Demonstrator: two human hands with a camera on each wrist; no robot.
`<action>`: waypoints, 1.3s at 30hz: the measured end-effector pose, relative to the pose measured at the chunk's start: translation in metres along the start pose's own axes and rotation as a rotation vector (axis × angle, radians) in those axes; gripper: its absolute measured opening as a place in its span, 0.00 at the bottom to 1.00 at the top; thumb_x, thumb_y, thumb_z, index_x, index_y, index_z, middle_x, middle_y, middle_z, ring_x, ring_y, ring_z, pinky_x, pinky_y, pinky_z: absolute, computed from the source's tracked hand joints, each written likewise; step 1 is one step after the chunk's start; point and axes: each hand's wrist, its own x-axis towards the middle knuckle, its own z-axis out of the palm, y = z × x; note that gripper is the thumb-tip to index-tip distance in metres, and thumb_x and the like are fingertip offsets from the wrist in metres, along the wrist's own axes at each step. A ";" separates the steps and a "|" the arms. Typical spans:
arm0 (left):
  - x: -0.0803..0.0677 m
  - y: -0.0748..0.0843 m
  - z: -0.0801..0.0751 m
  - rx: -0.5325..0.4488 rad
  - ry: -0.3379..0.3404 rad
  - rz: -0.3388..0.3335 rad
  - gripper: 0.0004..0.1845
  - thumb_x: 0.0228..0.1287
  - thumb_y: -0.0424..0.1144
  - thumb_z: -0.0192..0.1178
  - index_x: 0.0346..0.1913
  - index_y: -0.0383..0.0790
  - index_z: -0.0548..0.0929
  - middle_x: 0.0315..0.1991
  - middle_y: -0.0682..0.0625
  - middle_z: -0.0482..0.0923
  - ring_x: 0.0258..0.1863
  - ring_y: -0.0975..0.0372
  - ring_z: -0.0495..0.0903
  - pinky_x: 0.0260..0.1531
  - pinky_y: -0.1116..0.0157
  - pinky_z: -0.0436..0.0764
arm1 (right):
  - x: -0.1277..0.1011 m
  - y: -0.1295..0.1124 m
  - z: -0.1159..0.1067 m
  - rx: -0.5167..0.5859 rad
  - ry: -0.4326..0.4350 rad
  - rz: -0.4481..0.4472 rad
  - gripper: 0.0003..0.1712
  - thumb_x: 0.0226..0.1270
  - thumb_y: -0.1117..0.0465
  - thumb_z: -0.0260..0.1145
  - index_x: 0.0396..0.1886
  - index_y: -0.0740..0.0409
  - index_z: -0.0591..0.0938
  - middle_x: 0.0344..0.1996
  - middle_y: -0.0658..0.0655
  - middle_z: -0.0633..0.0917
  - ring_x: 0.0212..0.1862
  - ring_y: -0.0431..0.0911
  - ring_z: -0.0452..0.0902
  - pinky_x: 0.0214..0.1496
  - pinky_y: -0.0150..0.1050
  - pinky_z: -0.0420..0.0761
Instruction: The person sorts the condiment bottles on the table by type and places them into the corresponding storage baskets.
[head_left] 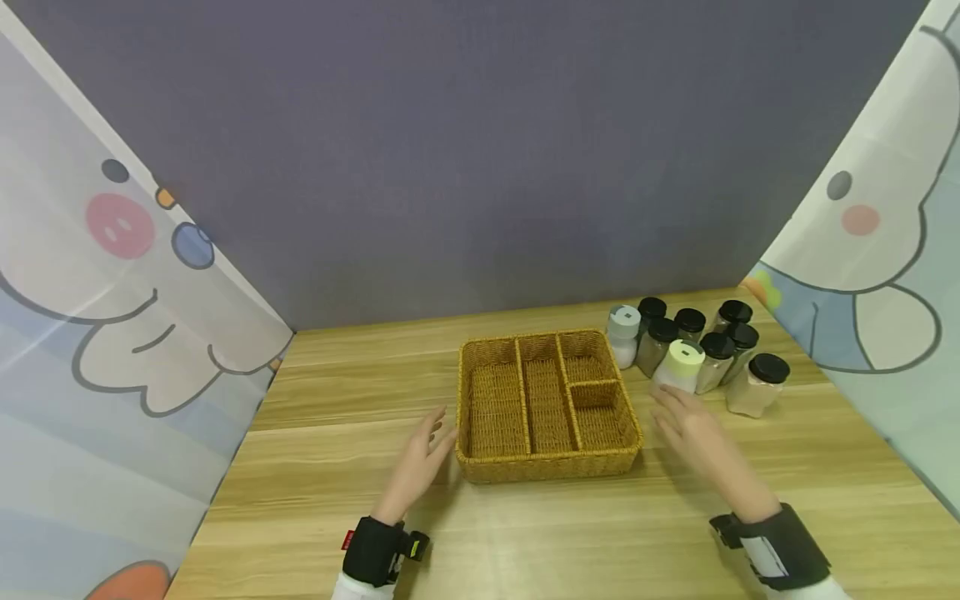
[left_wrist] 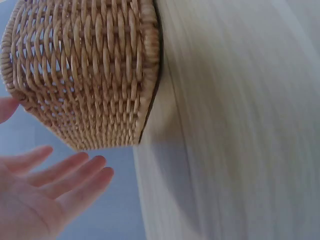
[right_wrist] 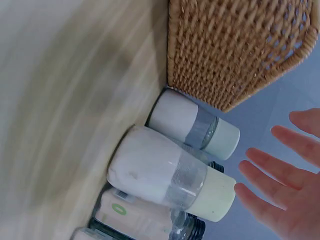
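Observation:
A woven wicker basket [head_left: 547, 468] with several compartments stands on the table. My left hand [head_left: 414, 468] is beside its front left corner, fingers spread. In the left wrist view the thumb lies at the basket's [left_wrist: 90, 70] rim; I cannot tell whether it touches. To the right of the basket, my right hand [head_left: 701, 442] has its fingers extended near a white-filled bottle with a pale yellow cap [head_left: 684, 358]. In the right wrist view one fingertip is very close to that cap [right_wrist: 214, 196]; contact is unclear. Neither hand holds anything.
A bottle with a pale blue-grey cap [head_left: 623, 325] stands against the basket's right side. Several black-lidded jars [head_left: 716, 354] cluster behind and beside the yellow-capped bottle, one jar [head_left: 756, 387] farther right. A grey panel [head_left: 480, 167] rises behind the table, with cartoon-printed sheets on both sides.

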 end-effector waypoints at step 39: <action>0.013 -0.015 0.007 -0.513 -0.231 -0.156 0.34 0.64 0.45 0.50 0.67 0.33 0.51 0.62 0.28 0.53 0.57 0.42 0.62 0.49 0.56 0.74 | 0.050 0.067 -0.027 -0.160 0.017 -0.071 0.22 0.39 0.69 0.70 0.39 0.72 0.78 0.34 0.69 0.79 0.37 0.63 0.72 0.42 0.56 0.70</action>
